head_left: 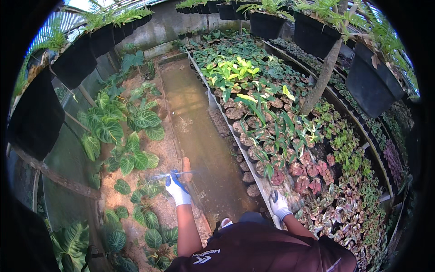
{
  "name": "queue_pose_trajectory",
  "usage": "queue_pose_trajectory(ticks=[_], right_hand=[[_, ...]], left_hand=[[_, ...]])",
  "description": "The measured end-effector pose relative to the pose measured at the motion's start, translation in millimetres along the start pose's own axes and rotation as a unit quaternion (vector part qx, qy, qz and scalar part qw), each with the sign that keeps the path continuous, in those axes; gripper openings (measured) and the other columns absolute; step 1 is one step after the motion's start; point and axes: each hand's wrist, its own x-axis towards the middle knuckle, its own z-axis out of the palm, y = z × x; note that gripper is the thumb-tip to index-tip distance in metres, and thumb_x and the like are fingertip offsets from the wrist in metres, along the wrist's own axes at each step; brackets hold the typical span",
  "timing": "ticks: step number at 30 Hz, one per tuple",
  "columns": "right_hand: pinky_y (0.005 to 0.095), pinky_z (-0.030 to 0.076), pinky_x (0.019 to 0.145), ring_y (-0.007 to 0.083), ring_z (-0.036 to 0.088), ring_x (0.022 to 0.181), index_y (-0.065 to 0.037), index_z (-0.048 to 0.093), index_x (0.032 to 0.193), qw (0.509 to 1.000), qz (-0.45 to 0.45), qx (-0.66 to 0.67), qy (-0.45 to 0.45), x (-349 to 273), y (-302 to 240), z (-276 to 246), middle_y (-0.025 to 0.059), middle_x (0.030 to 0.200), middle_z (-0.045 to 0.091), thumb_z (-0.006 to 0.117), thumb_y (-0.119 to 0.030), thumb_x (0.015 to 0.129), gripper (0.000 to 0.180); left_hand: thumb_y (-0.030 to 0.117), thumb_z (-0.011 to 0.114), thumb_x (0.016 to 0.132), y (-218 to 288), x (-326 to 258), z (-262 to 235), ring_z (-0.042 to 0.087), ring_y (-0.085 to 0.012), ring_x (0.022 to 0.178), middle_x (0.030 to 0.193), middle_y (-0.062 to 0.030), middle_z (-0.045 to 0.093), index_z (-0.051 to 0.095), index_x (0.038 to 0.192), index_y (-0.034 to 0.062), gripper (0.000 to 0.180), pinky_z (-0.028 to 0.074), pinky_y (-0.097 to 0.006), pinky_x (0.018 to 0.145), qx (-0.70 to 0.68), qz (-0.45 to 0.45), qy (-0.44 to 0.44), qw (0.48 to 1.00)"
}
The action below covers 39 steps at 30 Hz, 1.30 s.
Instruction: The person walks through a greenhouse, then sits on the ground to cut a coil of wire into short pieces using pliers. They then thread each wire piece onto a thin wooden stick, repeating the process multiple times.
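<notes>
My left hand (178, 189), in a white glove with blue fingers, is closed around a thin bundle of pale, see-through strips (158, 177). The strips stick out to both sides of the fist, above the border of the sandy bed on the left; their exact kind is too fine to make out. Beneath and beside them grow dark green plants with pale-veined leaves (132, 158). My right hand (279, 205), also gloved, rests at the pale edge (260, 181) of the raised bed on the right. Its fingers are curled, and whatever they may grip is hidden.
A wet, brownish walkway (192, 109) runs between the beds. Potted seedlings crowd the right bed, with reddish plants (304, 171) near my right hand. Black hanging planters (369, 81) line both sides. A slanting wooden post (322, 79) rises from the right bed.
</notes>
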Motion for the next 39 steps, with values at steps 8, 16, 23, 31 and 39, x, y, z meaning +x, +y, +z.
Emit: queue_pose_trajectory(ticks=[8,16,23,31,39], right_hand=[[0.0525,0.052,0.096,0.047,0.064,0.113,-0.002,0.057,0.128,0.994,0.104,-0.016,-0.039,158.4,-11.0,31.2,0.0294,0.118,0.067,0.062,-0.029,0.094,0.044],[0.0523,0.051,0.1,0.0441,0.064,0.114,-0.008,0.058,0.127,0.988,-0.08,0.059,-0.119,528.7,-253.3,97.3,0.023,0.122,0.068,0.064,-0.036,0.096,0.042],[0.0502,0.049,0.102,0.0442,0.063,0.119,-0.004,0.051,0.132,0.929,-0.308,0.013,-0.204,796.1,-514.6,139.8,0.0257,0.13,0.065,0.057,-0.047,0.101,0.053],[0.0493,0.049,0.105,0.0436,0.062,0.123,0.001,0.054,0.135,0.961,-0.032,-0.034,-0.273,993.8,-511.9,235.3,0.0278,0.132,0.065,0.056,-0.052,0.099,0.065],[0.047,0.053,0.099,0.0379,0.069,0.114,-0.003,0.071,0.12,0.95,0.229,-0.038,-0.206,1111.8,-464.4,214.2,0.0241,0.12,0.072,0.072,-0.065,0.084,0.072]], left_hand=[[0.022,0.064,0.104,12.5,216.3,110.2,0.055,-0.0145,0.078,0.083,-0.0035,0.064,0.071,0.101,-0.0013,0.025,0.043,-0.034,0.075,0.073,0.084,0.079,0.991],[0.035,0.066,0.102,53.9,430.1,241.5,0.048,-0.012,0.068,0.081,0.002,0.059,0.069,0.103,0.0085,0.026,0.037,-0.034,0.06,0.03,0.059,0.078,0.995],[0.035,0.065,0.101,72.7,615.6,374.5,0.043,-0.0089,0.059,0.08,0.0028,0.055,0.068,0.103,0.0099,0.025,0.03,-0.03,0.051,-0.032,0.076,0.072,0.994],[0.035,0.066,0.101,9.0,900.6,512.7,0.042,-0.0078,0.06,0.077,0.0051,0.052,0.068,0.101,0.0107,0.024,0.028,-0.027,0.053,-0.005,0.02,0.053,0.998],[0.035,0.065,0.103,35.1,1153.6,687.3,0.046,-0.0106,0.075,0.087,0.0019,0.056,0.068,0.104,0.0076,0.027,0.035,-0.032,0.062,0.052,0.032,0.029,0.998]])
